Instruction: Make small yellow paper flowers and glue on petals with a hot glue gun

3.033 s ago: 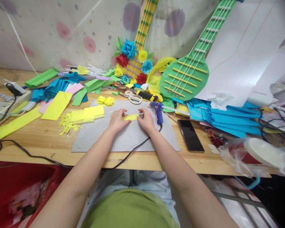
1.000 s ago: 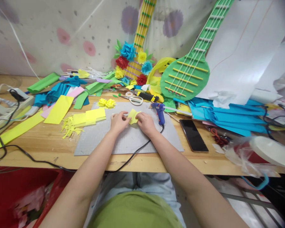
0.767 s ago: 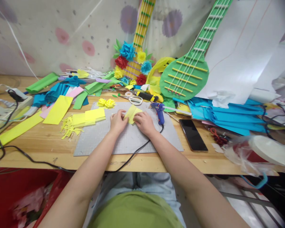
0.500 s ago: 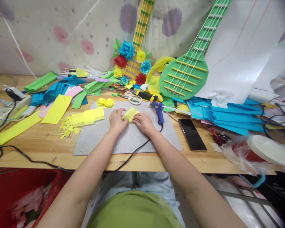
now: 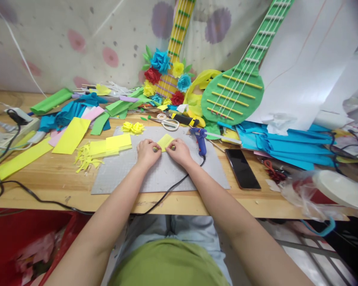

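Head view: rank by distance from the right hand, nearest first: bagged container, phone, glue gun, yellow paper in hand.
From the right hand:
1. Yellow paper: at its fingertips.
2. Glue gun: right, on the gray mat.
3. Phone: farther right, beyond the mat.
4. Bagged container: far right.

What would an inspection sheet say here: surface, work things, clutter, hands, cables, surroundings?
Surface: wooden table, bearing a grey mat.
Work things: yellow paper piece over the mat; blue glue gun on the mat's right side.
Clutter: yellow strips and blue paper at left; scissors by the mat's back edge; phone to its right.
Hands: left hand and right hand pinch the yellow paper piece.
Cables: black cord from the glue gun crosses the mat.
Surroundings: green stringed model and yellow stringed model behind.
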Tool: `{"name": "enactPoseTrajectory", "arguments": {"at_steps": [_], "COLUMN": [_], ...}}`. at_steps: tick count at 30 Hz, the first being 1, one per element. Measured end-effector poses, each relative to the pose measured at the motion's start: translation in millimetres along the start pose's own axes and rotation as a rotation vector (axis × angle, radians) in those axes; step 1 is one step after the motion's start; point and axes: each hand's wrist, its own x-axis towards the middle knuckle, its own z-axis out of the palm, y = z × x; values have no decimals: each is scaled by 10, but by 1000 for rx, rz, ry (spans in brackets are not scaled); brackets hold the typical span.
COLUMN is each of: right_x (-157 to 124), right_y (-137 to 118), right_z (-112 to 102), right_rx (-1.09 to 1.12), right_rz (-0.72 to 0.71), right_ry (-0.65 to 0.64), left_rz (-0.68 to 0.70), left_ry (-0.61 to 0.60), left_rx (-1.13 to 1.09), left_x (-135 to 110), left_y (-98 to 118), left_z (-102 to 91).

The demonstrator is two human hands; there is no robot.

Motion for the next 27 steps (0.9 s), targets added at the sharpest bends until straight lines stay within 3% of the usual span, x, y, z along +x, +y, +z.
{"name": "enactPoseTrajectory", "arguments": {"at_steps": [27], "right_x": [-30], "right_y": [-57], "right_z": [35], "right_rx": [-93], "right_rz": [28], "right_ry": [61], "left_rz": [-56], "left_ry": [22], "left_rx": [48], "left_x": [15], "left_y": [50], "left_z": [-7]}}
